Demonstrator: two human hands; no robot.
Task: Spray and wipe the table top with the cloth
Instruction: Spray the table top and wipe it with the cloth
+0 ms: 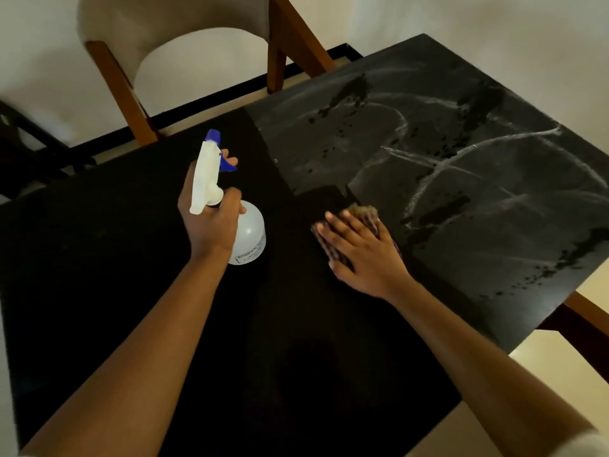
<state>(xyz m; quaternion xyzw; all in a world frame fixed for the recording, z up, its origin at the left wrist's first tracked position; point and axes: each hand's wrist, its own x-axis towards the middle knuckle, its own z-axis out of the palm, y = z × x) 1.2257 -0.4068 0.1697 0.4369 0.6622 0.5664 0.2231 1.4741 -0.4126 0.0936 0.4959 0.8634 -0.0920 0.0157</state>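
Observation:
The dark table top (478,199) fills the view; its right half shows pale smear streaks and dark wet spots. My left hand (207,222) grips the neck of a white spray bottle (252,237) with a blue nozzle, one finger on the trigger, the bottle tilted just above the table. My right hand (362,249) lies flat with straight fingers on a checked cloth (364,214), pressing it onto the table near the middle. Most of the cloth is hidden under that hand.
A beige upholstered chair (171,31) with wooden legs stands beyond the far table edge. Another dark chair (29,140) is at the far left. The table's right edge (560,301) and a wooden leg sit over pale floor.

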